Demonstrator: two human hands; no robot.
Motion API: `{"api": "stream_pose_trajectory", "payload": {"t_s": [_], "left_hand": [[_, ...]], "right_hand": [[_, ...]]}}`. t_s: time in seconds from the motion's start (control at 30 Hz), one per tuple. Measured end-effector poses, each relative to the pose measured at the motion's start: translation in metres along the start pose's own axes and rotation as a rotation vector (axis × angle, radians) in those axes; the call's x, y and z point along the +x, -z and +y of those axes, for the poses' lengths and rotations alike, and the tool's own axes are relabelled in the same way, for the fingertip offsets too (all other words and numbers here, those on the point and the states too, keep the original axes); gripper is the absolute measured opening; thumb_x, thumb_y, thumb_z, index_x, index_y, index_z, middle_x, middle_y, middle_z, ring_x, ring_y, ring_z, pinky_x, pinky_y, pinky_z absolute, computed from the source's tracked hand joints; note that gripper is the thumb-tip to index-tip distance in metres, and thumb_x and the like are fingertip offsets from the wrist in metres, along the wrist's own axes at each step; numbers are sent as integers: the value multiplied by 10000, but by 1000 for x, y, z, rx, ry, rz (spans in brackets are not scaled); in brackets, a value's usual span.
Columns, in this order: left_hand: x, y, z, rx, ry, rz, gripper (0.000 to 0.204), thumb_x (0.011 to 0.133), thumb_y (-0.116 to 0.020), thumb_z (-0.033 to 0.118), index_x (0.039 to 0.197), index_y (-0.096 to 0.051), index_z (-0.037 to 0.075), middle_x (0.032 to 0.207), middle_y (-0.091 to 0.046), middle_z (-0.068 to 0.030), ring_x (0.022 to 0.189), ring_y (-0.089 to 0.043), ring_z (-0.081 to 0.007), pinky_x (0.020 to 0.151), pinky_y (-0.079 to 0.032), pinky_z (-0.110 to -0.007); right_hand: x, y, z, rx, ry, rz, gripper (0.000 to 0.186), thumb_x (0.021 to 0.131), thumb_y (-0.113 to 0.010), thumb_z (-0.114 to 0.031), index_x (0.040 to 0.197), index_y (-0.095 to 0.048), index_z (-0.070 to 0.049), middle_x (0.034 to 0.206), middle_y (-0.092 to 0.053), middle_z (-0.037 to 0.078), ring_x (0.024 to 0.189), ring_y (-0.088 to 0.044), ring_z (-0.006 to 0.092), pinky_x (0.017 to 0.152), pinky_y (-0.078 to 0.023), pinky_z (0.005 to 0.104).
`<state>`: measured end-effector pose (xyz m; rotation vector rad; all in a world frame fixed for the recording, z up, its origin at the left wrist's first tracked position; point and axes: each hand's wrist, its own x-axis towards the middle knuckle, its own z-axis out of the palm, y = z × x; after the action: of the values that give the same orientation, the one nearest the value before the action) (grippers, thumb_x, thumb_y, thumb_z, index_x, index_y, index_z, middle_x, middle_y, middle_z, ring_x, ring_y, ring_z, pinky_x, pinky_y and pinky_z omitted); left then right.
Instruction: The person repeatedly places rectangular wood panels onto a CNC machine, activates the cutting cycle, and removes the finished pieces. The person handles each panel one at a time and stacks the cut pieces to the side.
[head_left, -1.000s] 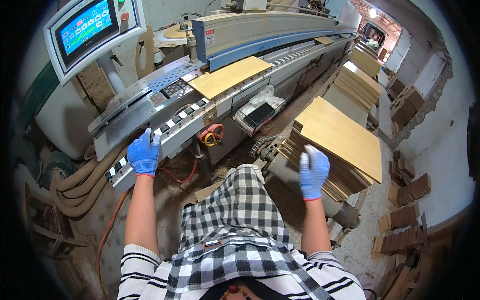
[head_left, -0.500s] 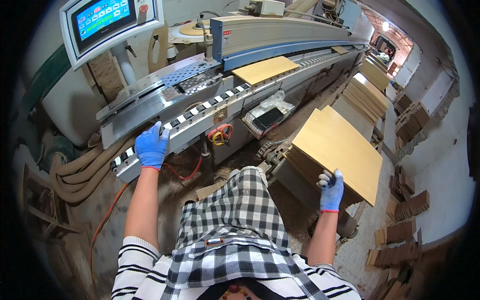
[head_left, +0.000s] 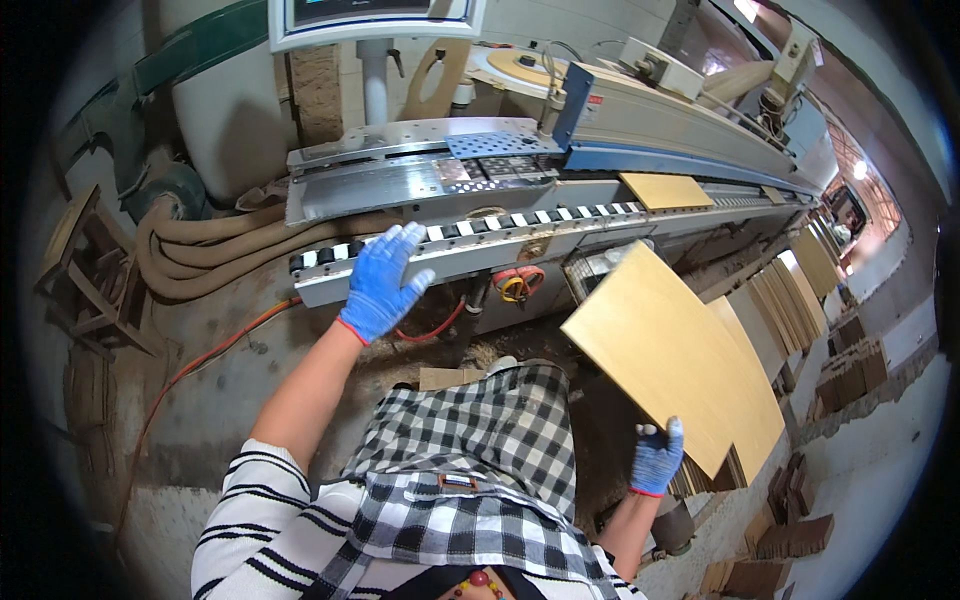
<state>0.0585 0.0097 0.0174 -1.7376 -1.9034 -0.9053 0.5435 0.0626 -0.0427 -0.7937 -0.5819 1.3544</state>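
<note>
My left hand point(head_left: 382, 282), in a blue and white glove, is open. Its fingers reach over the near side of the roller rail point(head_left: 455, 262), with the thumb apart. In my right hand point(head_left: 657, 460), gloved alike, is the near edge of a pale yellow wooden panel point(head_left: 655, 345); the thumb is on top and the curled fingers are partly hidden. This panel lies askew over a stack of like panels point(head_left: 755, 385), its far left corner jutting toward the rail. Another yellow panel point(head_left: 665, 191) rests farther along the machine's rail.
The long edge-banding machine point(head_left: 690, 120) runs away to the right, with a control screen point(head_left: 375, 22) on a post. Brown hoses point(head_left: 190, 245) and an orange cable point(head_left: 215, 362) lie at left. More panel stacks point(head_left: 785, 305) stand at far right.
My right hand has drawn the top panel leftward off the stack, turning it. My left hand has spread its fingers at the rail. The whole view has swung left.
</note>
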Motion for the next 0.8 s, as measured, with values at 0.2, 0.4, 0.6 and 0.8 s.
{"api": "stream_pose_trajectory", "payload": {"t_s": [0.2,0.4,0.6,0.8], "left_hand": [[-28,53,35,-117,-85,-81,731,828,-613,523,1375,-445,68,1436,-412,-166,1348,-362,-336,1106,-294,-429],[-61,71,5,46,19,-123,636,792,-657,465,1278,-550,69,1397,-453,-175,1338,-364,-355,1110,-256,-472],[-69,65,-51,145,107,-38,578,790,-679,430,1233,-573,74,1339,-515,-155,1299,-417,-324,1098,-276,-453],[-40,55,-73,357,195,-84,609,813,-661,472,1279,-553,95,1351,-514,-135,1278,-449,-283,1086,-304,-441]], "right_hand": [[-2,-122,57,32,-365,-409,320,886,-610,-193,1152,-556,-24,1022,-632,81,810,-630,193,723,-553,347],[13,-221,125,-63,-598,-696,249,889,-627,-191,1081,-579,-39,932,-636,56,774,-630,169,706,-548,330],[18,-270,178,20,-792,-716,284,922,-615,-247,1113,-553,-46,974,-623,88,866,-643,234,836,-544,422],[13,-250,149,-271,-527,-858,536,966,-522,-250,1407,-372,14,1255,-572,188,1033,-617,241,933,-500,361]]}}
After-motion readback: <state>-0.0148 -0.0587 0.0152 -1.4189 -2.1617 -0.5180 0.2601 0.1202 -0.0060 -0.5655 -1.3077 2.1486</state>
